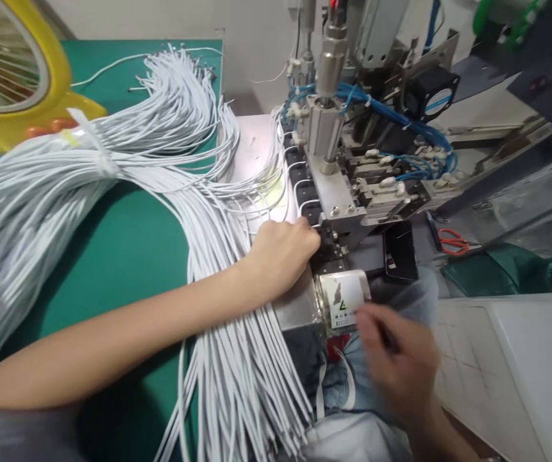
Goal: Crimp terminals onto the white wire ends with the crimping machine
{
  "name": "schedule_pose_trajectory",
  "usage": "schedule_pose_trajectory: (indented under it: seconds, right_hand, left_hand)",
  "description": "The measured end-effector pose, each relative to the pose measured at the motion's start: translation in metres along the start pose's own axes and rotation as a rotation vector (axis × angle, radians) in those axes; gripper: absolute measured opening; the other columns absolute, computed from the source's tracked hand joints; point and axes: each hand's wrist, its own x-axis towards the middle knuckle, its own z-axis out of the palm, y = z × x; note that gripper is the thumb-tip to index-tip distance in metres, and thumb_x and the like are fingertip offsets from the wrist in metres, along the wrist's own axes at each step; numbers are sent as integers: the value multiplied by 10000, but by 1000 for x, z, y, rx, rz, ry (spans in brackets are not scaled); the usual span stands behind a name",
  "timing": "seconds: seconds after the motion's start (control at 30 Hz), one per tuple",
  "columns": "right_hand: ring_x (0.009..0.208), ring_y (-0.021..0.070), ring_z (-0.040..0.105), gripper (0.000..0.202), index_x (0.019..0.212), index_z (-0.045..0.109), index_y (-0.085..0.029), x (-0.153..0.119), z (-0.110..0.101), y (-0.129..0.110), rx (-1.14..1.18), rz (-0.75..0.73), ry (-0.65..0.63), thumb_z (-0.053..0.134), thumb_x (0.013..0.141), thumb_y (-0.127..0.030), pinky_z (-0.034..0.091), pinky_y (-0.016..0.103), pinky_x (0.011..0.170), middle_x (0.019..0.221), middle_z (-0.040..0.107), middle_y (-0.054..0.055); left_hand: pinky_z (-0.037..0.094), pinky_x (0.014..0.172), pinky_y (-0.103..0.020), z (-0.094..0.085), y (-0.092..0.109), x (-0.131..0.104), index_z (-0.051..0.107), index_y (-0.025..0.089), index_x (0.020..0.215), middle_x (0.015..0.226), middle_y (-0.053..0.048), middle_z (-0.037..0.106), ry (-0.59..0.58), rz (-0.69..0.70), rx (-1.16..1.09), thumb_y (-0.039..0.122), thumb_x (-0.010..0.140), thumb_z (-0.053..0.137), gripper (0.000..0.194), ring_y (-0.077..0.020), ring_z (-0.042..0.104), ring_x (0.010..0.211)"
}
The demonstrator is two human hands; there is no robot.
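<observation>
Here, left hand (286,254) at one machine (326,131), one right hand (403,362), many cables (218,247)

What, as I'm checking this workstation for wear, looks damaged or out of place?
The white label beside the right hand: a ragged grey-brown patch interrupts its face, perhaps torn or worn away. I see no spill, though motion blur hides detail there.

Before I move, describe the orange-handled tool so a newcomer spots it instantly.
Find the metal machine beside the green table. Right of its base, past the black tray, lies the tool. Its looped orange handles set it apart from the dark green bag below.
</observation>
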Motion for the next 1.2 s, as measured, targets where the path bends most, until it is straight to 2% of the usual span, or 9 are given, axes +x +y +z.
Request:
schedule_pose_trajectory:
  seconds: [0.1,0.17,0.37,0.47,0.63,0.8,0.9,1.03,1.2]
  right_hand:
    - [481,104,492,130,693,612,-187,-25,15,-16,-52,44,-434,545,804,-180,317,231,500,555,589,-14]
    - [520,106,514,195,631,572,-186,-32,27,-19,-29,105,-597,502,804,-129,320,223,519,566,593,-12]
    - [579,116,525,155,724,550,-184,-33,33,-19,-34,200,-663,445,815,-116,335,226,561,621,589,-12]
    - [622,118,544,134,778,572,-188,-35,32,-19,30,181,-676,458,836,-149,355,224,595,671,613,-8]
    - [538,97,491,150,676,535,-181,-35,25,-16,-8,159,-552,471,792,-108,331,220,547,586,544,-28]
    - [502,109,495,148,740,552,-172,-20,-1,-13,-74,186,-410,442,836,-150,329,233,495,582,562,-11]
    - [588,117,549,104,769,581,-179,-5,-16,-13,84,168,-216,500,834,-190,411,219,538,661,599,-1]
    - [654,124,585,48,732,587,-193,16,-24,-9,356,191,74,628,754,-207,472,215,564,706,614,-5]
    - [606,130,581,140,865,656,-193,27,-19,-1,669,161,90,603,798,-304,483,264,568,713,642,18]
  left_hand:
    - [272,439,-264,4,-1,2,603,108,636,628,-86,601,74,7,-55,86,793,426,238,-194,585,534]
    - [281,449,-268,3,1,0,590,112,590,589,-79,589,117,19,-114,136,824,416,293,-177,565,509]
    - [307,458,-255,-4,19,-13,596,146,642,645,-19,576,244,359,-526,236,883,419,312,-102,519,535]
    - [338,486,-254,2,26,-16,593,153,636,639,-12,566,293,452,-656,239,899,407,333,-99,515,569]
    - [365,520,-250,7,28,-17,654,159,721,648,-17,603,306,510,-795,270,903,421,316,-107,537,600]
    - [393,520,-212,2,25,-18,674,144,773,647,-17,657,124,586,-990,345,887,483,300,-102,577,573]
    - [397,506,-191,3,22,-16,675,136,864,643,-14,666,129,556,-1054,347,865,533,255,-91,575,535]
    - [414,512,-179,8,19,-11,671,133,959,688,-34,672,257,522,-1113,320,824,607,239,-95,589,553]
    - [416,527,-169,7,18,-10,667,155,982,671,-35,655,302,493,-1113,213,885,503,198,-92,588,566]
